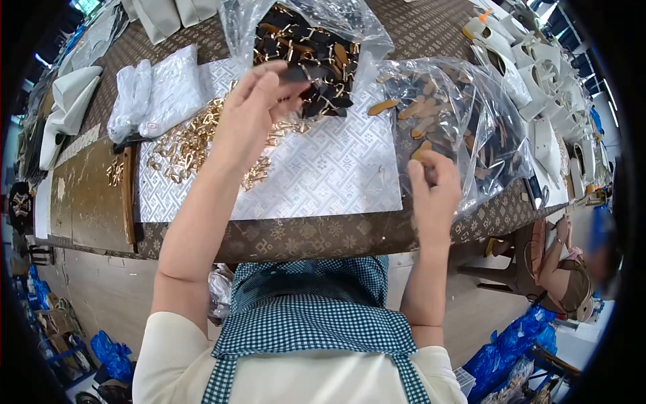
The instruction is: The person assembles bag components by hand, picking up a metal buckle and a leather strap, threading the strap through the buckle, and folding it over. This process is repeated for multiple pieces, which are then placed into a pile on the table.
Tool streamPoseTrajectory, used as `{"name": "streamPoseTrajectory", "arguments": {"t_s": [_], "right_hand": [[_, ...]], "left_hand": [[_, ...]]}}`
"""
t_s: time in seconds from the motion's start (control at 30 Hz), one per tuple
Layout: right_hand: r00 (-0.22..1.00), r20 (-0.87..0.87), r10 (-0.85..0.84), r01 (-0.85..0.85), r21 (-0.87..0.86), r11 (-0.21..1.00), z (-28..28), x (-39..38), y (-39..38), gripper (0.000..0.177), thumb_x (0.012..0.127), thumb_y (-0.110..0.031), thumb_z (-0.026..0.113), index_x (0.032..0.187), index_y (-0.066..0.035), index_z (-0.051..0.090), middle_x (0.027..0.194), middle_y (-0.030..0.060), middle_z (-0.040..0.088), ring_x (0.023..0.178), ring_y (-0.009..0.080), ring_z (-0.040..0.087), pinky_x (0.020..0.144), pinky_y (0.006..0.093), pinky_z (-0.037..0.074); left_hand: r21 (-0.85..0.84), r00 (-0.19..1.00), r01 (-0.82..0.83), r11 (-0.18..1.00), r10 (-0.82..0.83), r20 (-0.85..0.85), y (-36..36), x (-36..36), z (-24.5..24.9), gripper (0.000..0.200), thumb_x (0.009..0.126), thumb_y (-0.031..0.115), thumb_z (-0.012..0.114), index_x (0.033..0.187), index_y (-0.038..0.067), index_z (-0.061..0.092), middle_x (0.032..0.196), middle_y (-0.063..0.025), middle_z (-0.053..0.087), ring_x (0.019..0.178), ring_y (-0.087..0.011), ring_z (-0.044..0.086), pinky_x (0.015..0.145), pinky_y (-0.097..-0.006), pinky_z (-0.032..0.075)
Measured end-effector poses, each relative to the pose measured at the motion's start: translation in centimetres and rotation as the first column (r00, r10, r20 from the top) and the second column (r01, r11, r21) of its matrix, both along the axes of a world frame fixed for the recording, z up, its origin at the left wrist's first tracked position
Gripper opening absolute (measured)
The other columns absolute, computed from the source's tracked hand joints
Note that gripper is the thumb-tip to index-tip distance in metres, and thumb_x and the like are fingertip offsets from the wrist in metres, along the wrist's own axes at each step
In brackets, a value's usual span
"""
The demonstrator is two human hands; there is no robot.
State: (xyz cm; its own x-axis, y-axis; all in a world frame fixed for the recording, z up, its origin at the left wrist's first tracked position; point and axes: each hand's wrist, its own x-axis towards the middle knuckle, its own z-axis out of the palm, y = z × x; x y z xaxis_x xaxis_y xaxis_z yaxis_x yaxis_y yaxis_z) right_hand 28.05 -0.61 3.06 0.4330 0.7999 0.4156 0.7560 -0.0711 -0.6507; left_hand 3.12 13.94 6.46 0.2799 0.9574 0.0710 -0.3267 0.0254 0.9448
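Observation:
My left hand (259, 97) is raised at the near edge of a pile of black straps with gold clasps (340, 54). Its fingertips are smeared by motion over the dark pieces, so whether they hold one is unclear. On the right, my right hand (436, 180) has thumb and fingers curled together at a brown tab (422, 149), beside a clear plastic bag (498, 135) with more brown and black tabs. A single brown tab (383, 107) rests between the two piles. Loose gold clasps (182, 148) are heaped left of my left forearm.
A patterned white sheet (336, 182) covers part of the brown cloth. White wrapped packets (171, 87) and a wooden board (87, 195) are at the left. White bags (538, 74) line the right edge. Another person's arm (555, 252) shows at the lower right.

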Motion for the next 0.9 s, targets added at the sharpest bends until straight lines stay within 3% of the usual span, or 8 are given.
{"name": "streamPoseTrajectory", "arguments": {"t_s": [0.03, 0.13, 0.2, 0.23, 0.33, 0.53, 0.77, 0.9], "right_hand": [[0.991, 0.128, -0.038, 0.046, -0.057, 0.997, -0.4, 1.8, 0.1, 0.021, 0.084, -0.017, 0.07, 0.1, -0.004, 0.066, 0.093, 0.0105, 0.067, 0.088, 0.0287, 0.061, 0.08, 0.0401, 0.049], [0.967, 0.196, -0.165, 0.209, -0.229, 0.951, -1.2, 3.6, -0.1, 0.026, 0.086, -0.023, 0.069, 0.101, -0.002, 0.067, 0.092, 0.011, 0.067, 0.088, 0.0277, 0.063, 0.078, 0.038, 0.047], [0.963, 0.225, -0.148, 0.206, -0.262, 0.943, -1.8, 3.8, 0.0, 0.025, 0.085, -0.023, 0.069, 0.097, -0.002, 0.067, 0.091, 0.0104, 0.067, 0.085, 0.0284, 0.063, 0.077, 0.0396, 0.047], [0.96, 0.245, -0.133, 0.187, -0.213, 0.959, -2.3, 3.9, 0.1, 0.022, 0.084, -0.022, 0.07, 0.092, -0.002, 0.066, 0.089, 0.0101, 0.066, 0.083, 0.028, 0.062, 0.076, 0.0395, 0.047], [0.968, 0.226, -0.111, 0.168, -0.254, 0.952, -2.2, 4.1, 0.4, 0.021, 0.081, -0.02, 0.072, 0.092, -0.003, 0.066, 0.088, 0.0098, 0.066, 0.081, 0.0278, 0.062, 0.076, 0.0389, 0.047], [0.965, 0.226, -0.132, 0.188, -0.251, 0.95, -1.4, 2.4, 1.0, 0.018, 0.079, -0.017, 0.073, 0.09, -0.005, 0.064, 0.087, 0.0066, 0.063, 0.086, 0.0259, 0.059, 0.078, 0.0385, 0.046], [0.985, 0.174, -0.013, 0.014, -0.007, 1.0, -1.9, 0.7, 0.9, 0.014, 0.078, -0.008, 0.074, 0.084, -0.003, 0.062, 0.078, 0.0065, 0.061, 0.074, 0.0228, 0.057, 0.069, 0.036, 0.046], [0.923, -0.345, 0.169, -0.175, 0.015, 0.985, -2.0, -1.4, 0.9, 0.013, 0.082, -0.003, 0.072, 0.091, 0.001, 0.063, 0.077, 0.0068, 0.064, 0.069, 0.0128, 0.062, 0.066, 0.026, 0.049]], "left_hand": [[0.08, 0.996, -0.09, 0.993, 0.088, 0.024, 0.4, -0.1, 0.7, 0.043, 0.104, 0.029, 0.046, 0.137, 0.001, 0.045, 0.123, -0.016, 0.061, 0.115, -0.0232, 0.058, 0.098, -0.0382, 0.046], [0.383, 0.889, -0.088, 0.92, 0.246, -0.387, -0.1, -2.9, 0.1, 0.042, 0.099, 0.027, 0.057, 0.132, 0.002, 0.054, 0.129, -0.0095, 0.059, 0.119, -0.0204, 0.055, 0.098, -0.0349, 0.044], [0.268, 0.709, 0.061, 0.961, 0.148, -0.689, -1.9, -5.4, -0.5, 0.031, 0.094, 0.023, 0.064, 0.119, 0.005, 0.064, 0.123, -0.0078, 0.061, 0.114, -0.019, 0.056, 0.093, -0.0353, 0.045], [0.412, 0.631, 0.092, 0.907, 0.267, -0.728, -3.2, -5.8, -1.2, 0.021, 0.086, 0.019, 0.069, 0.102, 0.005, 0.069, 0.099, -0.0082, 0.063, 0.098, -0.022, 0.06, 0.082, -0.0339, 0.047], [0.505, 0.278, 0.256, 0.825, 0.437, -0.855, -5.7, -7.6, -2.8, 0.029, 0.079, 0.022, 0.075, 0.102, 0.005, 0.067, 0.098, -0.0127, 0.059, 0.094, -0.0327, 0.058, 0.082, -0.0422, 0.047], [0.53, 0.345, 0.202, 0.824, 0.447, -0.826, -6.7, -7.0, -5.3, 0.026, 0.08, 0.02, 0.073, 0.102, 0.007, 0.068, 0.097, -0.0101, 0.06, 0.094, -0.0302, 0.059, 0.077, -0.0405, 0.05], [0.531, 0.411, 0.292, 0.795, 0.397, -0.821, -5.3, -3.7, -5.0, 0.017, 0.081, 0.015, 0.07, 0.096, 0.009, 0.068, 0.092, -0.0079, 0.061, 0.094, -0.0278, 0.059, 0.078, -0.0393, 0.05], [0.519, 0.468, 0.303, 0.799, 0.35, -0.811, -4.4, -2.7, -4.6, 0.014, 0.082, 0.012, 0.069, 0.093, 0.004, 0.068, 0.087, -0.0091, 0.063, 0.087, -0.0269, 0.06, 0.073, -0.0366, 0.051]]}}
